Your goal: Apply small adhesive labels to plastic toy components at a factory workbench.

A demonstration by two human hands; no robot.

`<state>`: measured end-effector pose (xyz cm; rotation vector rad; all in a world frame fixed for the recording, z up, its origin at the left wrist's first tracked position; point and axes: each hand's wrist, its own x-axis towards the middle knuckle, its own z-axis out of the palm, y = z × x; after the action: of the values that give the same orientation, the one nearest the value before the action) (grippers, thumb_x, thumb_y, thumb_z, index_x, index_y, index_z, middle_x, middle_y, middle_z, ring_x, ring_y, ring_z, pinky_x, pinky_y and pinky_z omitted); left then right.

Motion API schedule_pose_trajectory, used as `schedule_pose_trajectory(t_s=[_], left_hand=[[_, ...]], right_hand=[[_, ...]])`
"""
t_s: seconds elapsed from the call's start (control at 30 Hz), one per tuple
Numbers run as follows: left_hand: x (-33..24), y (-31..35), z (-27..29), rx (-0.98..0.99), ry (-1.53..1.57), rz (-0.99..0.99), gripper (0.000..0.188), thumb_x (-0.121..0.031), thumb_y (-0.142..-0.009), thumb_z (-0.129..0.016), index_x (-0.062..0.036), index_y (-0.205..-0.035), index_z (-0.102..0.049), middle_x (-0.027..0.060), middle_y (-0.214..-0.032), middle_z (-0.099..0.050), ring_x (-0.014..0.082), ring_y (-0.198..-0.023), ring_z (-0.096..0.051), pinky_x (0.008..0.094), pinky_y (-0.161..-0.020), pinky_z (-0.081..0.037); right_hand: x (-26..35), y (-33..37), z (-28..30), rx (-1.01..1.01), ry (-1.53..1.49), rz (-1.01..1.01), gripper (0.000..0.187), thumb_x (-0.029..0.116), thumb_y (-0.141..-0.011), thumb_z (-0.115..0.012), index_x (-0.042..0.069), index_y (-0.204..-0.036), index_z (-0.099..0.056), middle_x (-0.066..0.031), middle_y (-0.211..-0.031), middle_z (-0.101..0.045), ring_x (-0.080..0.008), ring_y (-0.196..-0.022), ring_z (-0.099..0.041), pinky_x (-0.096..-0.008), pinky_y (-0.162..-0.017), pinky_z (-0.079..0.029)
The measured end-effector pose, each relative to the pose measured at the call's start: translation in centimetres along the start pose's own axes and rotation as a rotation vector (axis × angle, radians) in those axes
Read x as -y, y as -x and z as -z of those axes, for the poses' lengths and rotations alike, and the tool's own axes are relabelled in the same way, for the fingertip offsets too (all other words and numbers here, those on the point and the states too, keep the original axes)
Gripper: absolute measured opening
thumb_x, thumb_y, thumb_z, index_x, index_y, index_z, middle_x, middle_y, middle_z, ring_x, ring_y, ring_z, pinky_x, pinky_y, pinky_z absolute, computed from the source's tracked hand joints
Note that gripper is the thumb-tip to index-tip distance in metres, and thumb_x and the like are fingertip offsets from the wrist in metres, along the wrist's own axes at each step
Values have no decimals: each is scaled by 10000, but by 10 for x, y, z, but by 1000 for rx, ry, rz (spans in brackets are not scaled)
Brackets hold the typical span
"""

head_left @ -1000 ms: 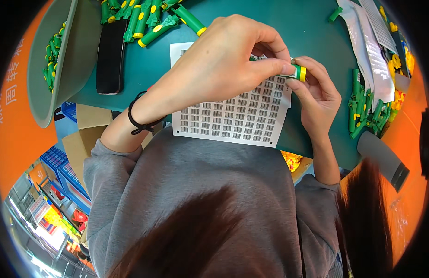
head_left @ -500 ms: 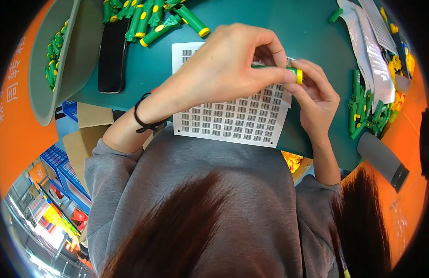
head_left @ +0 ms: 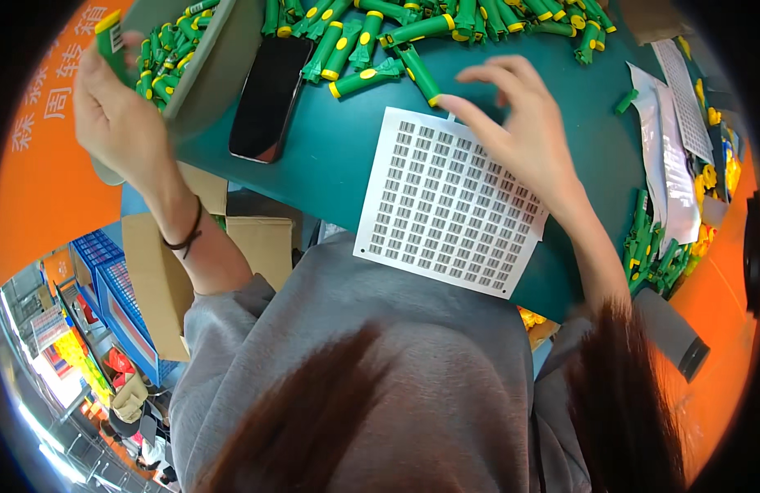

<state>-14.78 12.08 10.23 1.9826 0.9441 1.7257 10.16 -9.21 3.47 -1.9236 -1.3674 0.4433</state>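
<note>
At the far left, my left hand (head_left: pixel 121 123) grips a small green tube (head_left: pixel 110 43) with a yellow end and a barcode label on its side. This hand is by the grey bin (head_left: pixel 201 86), which holds many similar tubes. My right hand (head_left: pixel 519 123) is open, thumb and fingers apart, over the upper right of a white sheet of barcode stickers (head_left: pixel 445 205). Its thumb tip is close to the yellow end of a loose green tube (head_left: pixel 419 76) on the table; whether they touch I cannot tell.
A black phone (head_left: pixel 271 99) lies beside the bin. Green tubes (head_left: pixel 478 18) pile along the far side. Plastic bags (head_left: pixel 663 156) and more tubes (head_left: pixel 642 246) lie at the right, near a grey cylinder (head_left: pixel 667 329). A cardboard box (head_left: pixel 158 287) stands below the table's left edge.
My left hand has carried the tube from above the sticker sheet leftward to the bin. My right hand has let go of it and moved up and left, fingers spread. The view has shifted.
</note>
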Motion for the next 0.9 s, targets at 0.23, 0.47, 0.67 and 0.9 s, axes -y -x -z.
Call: schedule_pose_trajectory(t_s=[0.23,0.47,0.67,0.9], left_hand=[[-38,78,-60,681,201,-197,161,-29,-856,-704,-62,-1011,-733,69,-995,-738,204,-897,-695,319,-807,-527],[-67,175,-131,939,252,-231,190,-205,-844,-760,-113,-1009,-753,44,-954,-686,242,-870,-639,342,-746,-531],[-63,194,-150,888,220,-421,144,-186,-817,-763,-133,-950,-748,-19,-956,-679,166,-824,-630,306,-653,-537],[-64,198,-154,773,249,-541,126,-107,-756,-732,-122,-879,-709,-24,-958,-690,144,-830,-661,289,-631,-551]], right_hand=[[-30,-25,-15,-17,325,55,353,338,-883,-747,35,-1055,-686,-80,-1047,-660,-238,-843,-676,-356,-778,-533],[-45,35,57,-93,-598,-203,313,105,-963,-667,-21,-1245,-616,-77,-1074,-673,-117,-928,-668,-248,-817,-547],[-69,91,54,-454,-925,-252,344,23,-962,-640,-41,-1294,-582,-110,-1185,-632,-153,-971,-668,-277,-915,-551],[-72,106,43,-456,-972,-229,378,42,-977,-629,-32,-1338,-546,-125,-1222,-634,-149,-1016,-653,-263,-937,-543]])
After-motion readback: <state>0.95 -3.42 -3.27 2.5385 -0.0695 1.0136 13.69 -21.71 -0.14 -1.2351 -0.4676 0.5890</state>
